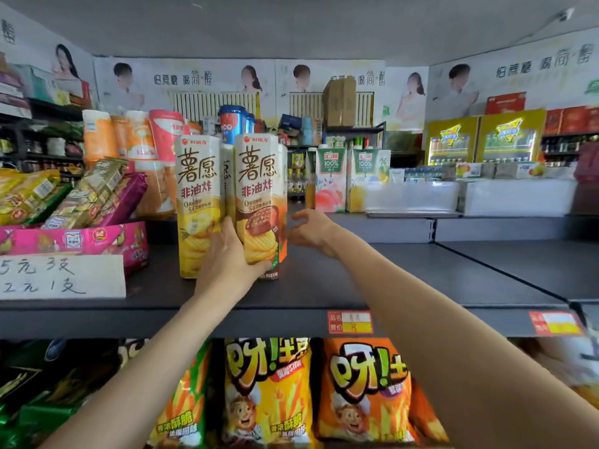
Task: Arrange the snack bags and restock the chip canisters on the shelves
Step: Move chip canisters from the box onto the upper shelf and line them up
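Your left hand (227,254) grips the base of the brown-fronted chip canister (261,202), standing on the dark shelf (405,277) just beside the yellow-fronted canister (197,205). Your right hand (308,231) hovers just right of it, fingers loosely curled, holding nothing. Only a few canisters are up; most of that shelf looks unfilled, and the snack bags (269,390) below seem already arranged

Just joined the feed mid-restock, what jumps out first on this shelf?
Two tall chip canisters stand mid-shelf: a yellow one and a brown one, which the left hand grips low down. The right hand hovers just right of it, fingers loosely curled and holding nothing. Below the shelf edge hang bright orange and yellow fry snack bags.
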`<act>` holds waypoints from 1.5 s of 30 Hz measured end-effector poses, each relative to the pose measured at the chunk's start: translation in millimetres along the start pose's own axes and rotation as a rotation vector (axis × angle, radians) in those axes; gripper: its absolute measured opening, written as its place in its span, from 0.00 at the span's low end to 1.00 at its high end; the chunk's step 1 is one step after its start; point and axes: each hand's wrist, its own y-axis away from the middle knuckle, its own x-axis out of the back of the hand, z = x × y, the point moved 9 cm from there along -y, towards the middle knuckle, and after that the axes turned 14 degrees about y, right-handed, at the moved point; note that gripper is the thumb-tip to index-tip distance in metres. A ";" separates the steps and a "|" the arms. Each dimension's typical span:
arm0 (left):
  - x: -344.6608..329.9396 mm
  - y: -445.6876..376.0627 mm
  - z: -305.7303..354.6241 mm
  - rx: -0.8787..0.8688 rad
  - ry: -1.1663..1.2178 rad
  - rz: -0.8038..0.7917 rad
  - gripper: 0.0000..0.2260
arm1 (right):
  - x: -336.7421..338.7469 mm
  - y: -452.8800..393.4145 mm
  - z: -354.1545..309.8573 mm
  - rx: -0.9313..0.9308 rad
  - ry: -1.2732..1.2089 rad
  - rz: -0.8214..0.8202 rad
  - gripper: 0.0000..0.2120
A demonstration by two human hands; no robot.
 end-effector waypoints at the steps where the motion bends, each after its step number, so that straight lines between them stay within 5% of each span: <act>1: 3.1 2.6 5.8 -0.004 -0.022 0.038 0.43 | 4.7 6.6 1.1 0.007 0.024 -0.008 0.25; 4: 12.8 15.7 28.1 -0.042 -0.032 0.181 0.40 | 25.3 29.0 5.0 0.011 0.043 -0.028 0.21; 8: 1.5 45.5 96.7 -0.299 0.105 0.309 0.26 | 78.8 75.0 -0.9 0.087 0.117 0.035 0.12; 14: -96.0 123.1 221.8 -0.530 0.378 0.120 0.18 | 194.7 198.5 29.8 0.243 0.511 0.165 0.10; 18: -191.3 213.9 298.9 -0.586 0.534 -0.035 0.17 | 285.7 321.3 121.5 0.185 0.902 0.103 0.12; 21: -304.0 291.2 347.3 -0.438 0.604 -0.251 0.22 | 359.1 404.8 225.3 -0.004 0.970 -0.028 0.12; 26: -496.3 458.5 410.1 -0.211 0.451 -0.896 0.23 | 467.3 545.0 412.0 -0.419 0.834 -0.087 0.03; 29: -557.6 533.6 410.3 -0.085 0.426 -1.072 0.20 | 505.0 615.0 496.2 -0.594 0.837 -0.131 0.08; 32: -606.1 592.4 390.7 0.133 0.355 -1.240 0.18 | 527.0 672.0 556.5 -0.698 0.708 -0.119 0.02; 40: -758.1 617.6 412.1 0.363 0.392 -1.212 0.11 | 552.5 739.3 726.3 -0.911 0.546 -0.179 0.03; 45: -857.1 673.2 399.5 0.500 0.319 -1.261 0.14 | 581.4 725.2 821.9 -0.956 0.717 -0.282 0.12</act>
